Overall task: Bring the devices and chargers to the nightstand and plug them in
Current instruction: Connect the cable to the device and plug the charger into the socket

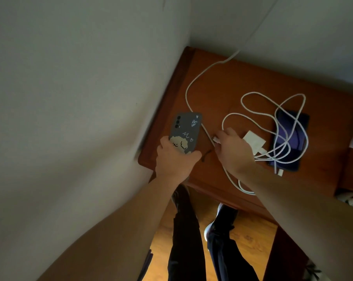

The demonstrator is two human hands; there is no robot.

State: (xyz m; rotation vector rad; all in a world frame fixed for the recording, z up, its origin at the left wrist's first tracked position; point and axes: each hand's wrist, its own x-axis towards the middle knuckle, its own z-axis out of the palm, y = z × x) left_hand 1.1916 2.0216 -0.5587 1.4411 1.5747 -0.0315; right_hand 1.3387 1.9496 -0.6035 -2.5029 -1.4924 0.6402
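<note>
My left hand (174, 159) grips the lower end of a grey-cased phone (186, 128) with a cartoon dog, held back side up over the left part of the brown nightstand (216, 94). My right hand (232, 151) pinches the plug end of a white cable (194, 82) just right of that phone. This cable runs up the wall behind the nightstand. A white charger block (253, 139) lies beside my right hand. A second, dark phone (291, 138) lies flat to the right under loose loops of another white cable (273, 102).
A white wall (70, 98) closes in on the left of the nightstand and another behind it. Below the nightstand's front edge are wooden floor (250, 238) and my legs in dark trousers. Dark wooden furniture (352, 173) stands at the right.
</note>
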